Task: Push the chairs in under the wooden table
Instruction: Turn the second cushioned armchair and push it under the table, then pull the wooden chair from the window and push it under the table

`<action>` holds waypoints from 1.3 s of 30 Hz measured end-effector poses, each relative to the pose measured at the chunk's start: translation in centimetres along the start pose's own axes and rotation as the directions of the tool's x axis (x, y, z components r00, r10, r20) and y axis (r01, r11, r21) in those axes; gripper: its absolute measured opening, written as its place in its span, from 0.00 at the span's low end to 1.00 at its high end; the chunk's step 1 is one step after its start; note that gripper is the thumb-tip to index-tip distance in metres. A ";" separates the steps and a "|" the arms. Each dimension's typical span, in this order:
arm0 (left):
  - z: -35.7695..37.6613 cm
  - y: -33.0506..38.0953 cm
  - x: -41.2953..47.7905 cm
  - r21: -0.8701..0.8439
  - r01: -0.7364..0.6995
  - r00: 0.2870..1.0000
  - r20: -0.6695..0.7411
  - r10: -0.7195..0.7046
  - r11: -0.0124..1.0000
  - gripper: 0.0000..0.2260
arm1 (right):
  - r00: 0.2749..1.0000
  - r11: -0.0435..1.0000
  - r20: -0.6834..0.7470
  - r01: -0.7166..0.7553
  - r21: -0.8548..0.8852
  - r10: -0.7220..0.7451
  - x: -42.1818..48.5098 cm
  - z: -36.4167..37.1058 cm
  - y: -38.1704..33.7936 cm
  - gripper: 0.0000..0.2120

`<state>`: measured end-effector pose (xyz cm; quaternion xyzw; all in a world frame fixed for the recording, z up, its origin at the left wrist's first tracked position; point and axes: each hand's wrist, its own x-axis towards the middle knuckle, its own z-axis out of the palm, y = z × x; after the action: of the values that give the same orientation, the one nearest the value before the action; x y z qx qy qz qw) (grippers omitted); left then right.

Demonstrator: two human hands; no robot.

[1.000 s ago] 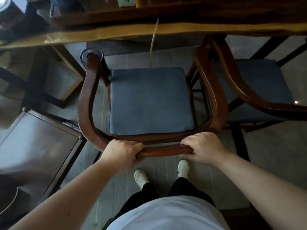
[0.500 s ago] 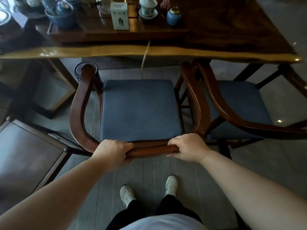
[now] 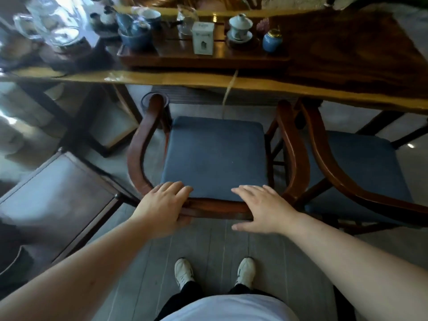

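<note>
A dark wooden armchair with a curved back rail (image 3: 215,208) and a blue seat cushion (image 3: 215,156) stands straight in front of me. Its arm tips reach the front edge of the wooden table (image 3: 185,79), and most of the seat lies outside the tabletop. My left hand (image 3: 162,205) rests on the left part of the rail with its fingers stretched over onto the cushion. My right hand (image 3: 261,207) lies flat on the right part of the rail, fingers spread. A second armchair (image 3: 361,172) with the same blue cushion stands close on the right, its arm against the first chair's.
On the table a wooden tea tray (image 3: 203,59) carries a white box (image 3: 203,38), a lidded cup (image 3: 239,28), a blue jar (image 3: 272,40) and bowls. A dark low table (image 3: 53,195) stands at my left. My feet (image 3: 215,272) are on grey floorboards behind the chair.
Both hands have loosened from a closed grip on the back rail to flat, spread fingers. The view has tilted up and shows more of the tabletop. The chair looks no further in.
</note>
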<state>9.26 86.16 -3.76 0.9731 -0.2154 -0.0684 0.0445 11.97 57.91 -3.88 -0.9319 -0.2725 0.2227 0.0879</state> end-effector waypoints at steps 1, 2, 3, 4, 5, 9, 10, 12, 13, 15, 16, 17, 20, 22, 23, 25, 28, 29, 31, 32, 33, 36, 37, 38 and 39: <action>-0.8 -0.3 -0.8 0.025 0.035 0.999 -0.027 -0.034 0.999 0.33 | 0.998 0.998 -0.004 0.056 -0.011 -0.056 0.9 -0.7 -0.8 0.47; -1.5 -0.5 -1.1 0.039 0.050 0.998 -0.040 -0.048 0.998 0.34 | 0.997 0.997 -0.013 0.082 -0.017 -0.082 1.4 -1.3 -1.2 0.47; -2.3 -0.8 -1.7 0.055 0.083 0.995 -0.059 -0.080 0.995 0.34 | 0.992 0.992 -0.027 0.123 -0.034 -0.124 2.4 -1.9 -2.0 0.47; -3.1 -1.2 -2.5 0.074 0.123 0.990 -0.077 -0.117 0.990 0.34 | 0.985 0.984 -0.041 0.168 -0.055 -0.170 3.4 -2.5 -2.8 0.47; -3.9 -1.5 -3.3 0.090 0.168 0.983 -0.096 -0.160 0.982 0.34 | 0.976 0.976 -0.052 0.206 -0.072 -0.209 4.3 -3.2 -3.6 0.46; -5.9 -3.4 -7.1 0.148 0.386 0.922 -0.107 -0.373 0.911 0.34 | 0.934 0.930 -0.052 0.345 -0.129 -0.354 8.1 -5.1 -6.6 0.44; -6.4 -3.8 -8.0 0.149 0.436 0.900 -0.104 -0.424 0.888 0.34 | 0.924 0.917 -0.044 0.371 -0.145 -0.381 8.9 -5.5 -7.2 0.44; -7.1 -4.7 -10.0 0.136 0.537 0.843 -0.130 -0.522 0.833 0.34 | 0.900 0.891 -0.028 0.424 -0.164 -0.434 10.5 -6.2 -8.6 0.44; -7.5 -5.1 -11.2 0.130 0.581 0.813 -0.143 -0.564 0.804 0.34 | 0.885 0.874 -0.022 0.455 -0.171 -0.465 11.2 -6.6 -9.6 0.44; -8.3 -5.8 -13.5 0.130 0.649 0.760 -0.157 -0.631 0.750 0.34 | 0.848 0.837 -0.024 0.517 -0.180 -0.529 12.5 -7.3 -11.8 0.44; -8.5 -6.2 -14.5 0.131 0.673 0.739 -0.166 -0.653 0.728 0.33 | 0.833 0.823 -0.031 0.539 -0.181 -0.553 13.0 -7.6 -12.8 0.44; -8.7 -6.5 -15.6 0.130 0.696 0.717 -0.175 -0.675 0.706 0.33 | 0.816 0.807 -0.037 0.563 -0.179 -0.577 13.5 -7.8 -14.0 0.44; -9.0 -7.9 -18.4 0.119 0.756 0.655 -0.174 -0.736 0.644 0.33 | 0.782 0.775 -0.039 0.607 -0.178 -0.622 14.5 -8.1 -17.4 0.45; -9.2 -9.4 -20.7 0.114 0.784 0.621 -0.171 -0.765 0.610 0.34 | 0.767 0.760 -0.030 0.628 -0.167 -0.641 15.3 -8.2 -19.9 0.44; -9.3 -10.2 -21.7 0.110 0.796 0.605 -0.171 -0.777 0.596 0.34 | 0.762 0.754 -0.025 0.636 -0.165 -0.648 15.7 -8.2 -21.1 0.44; -9.8 -12.1 -24.2 0.100 0.823 0.568 -0.175 -0.804 0.560 0.34 | 0.749 0.739 -0.010 0.652 -0.169 -0.663 16.8 -7.8 -23.6 0.44; -10.2 -15.2 -27.7 0.092 0.859 0.512 -0.176 -0.841 0.504 0.33 | 0.737 0.726 0.018 0.669 -0.161 -0.675 18.6 -7.1 -27.3 0.45; -10.2 -16.0 -28.5 0.091 0.865 0.502 -0.177 -0.847 0.493 0.33 | 0.734 0.721 0.020 0.672 -0.167 -0.679 19.0 -6.7 -28.0 0.45; -10.0 -18.1 -30.9 0.080 0.886 0.464 -0.164 -0.870 0.457 0.32 | 0.721 0.706 0.038 0.687 -0.173 -0.692 20.4 -6.0 -30.6 0.45; -9.9 -18.9 -32.0 0.077 0.894 0.447 -0.156 -0.881 0.441 0.32 | 0.718 0.703 0.043 0.691 -0.169 -0.695 21.0 -5.5 -31.7 0.45; -9.9 -19.6 -32.9 0.078 0.900 0.436 -0.149 -0.888 0.429 0.32 | 0.714 0.699 0.049 0.696 -0.164 -0.699 21.5 -5.1 -32.7 0.45; -10.2 -21.8 -35.6 0.094 0.912 0.408 -0.128 -0.904 0.399 0.31 | 0.687 0.672 0.093 0.725 -0.151 -0.720 22.6 -3.6 -35.8 0.46; -10.3 -22.5 -36.4 0.097 0.918 0.394 -0.125 -0.910 0.384 0.32 | 0.676 0.663 0.113 0.736 -0.138 -0.728 23.0 -3.0 -36.9 0.47; -10.3 -23.2 -37.2 0.098 0.925 0.377 -0.125 -0.918 0.367 0.31 | 0.666 0.653 0.133 0.746 -0.129 -0.734 23.6 -2.5 -38.0 0.47; -10.4 -24.0 -37.9 0.094 0.932 0.360 -0.121 -0.925 0.350 0.31 | 0.655 0.644 0.152 0.756 -0.120 -0.740 24.2 -2.0 -39.2 0.46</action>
<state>-13.31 124.56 8.05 0.9258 0.3693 -0.0428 -0.0685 12.72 103.86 0.22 -0.7290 -0.6547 0.1833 0.0788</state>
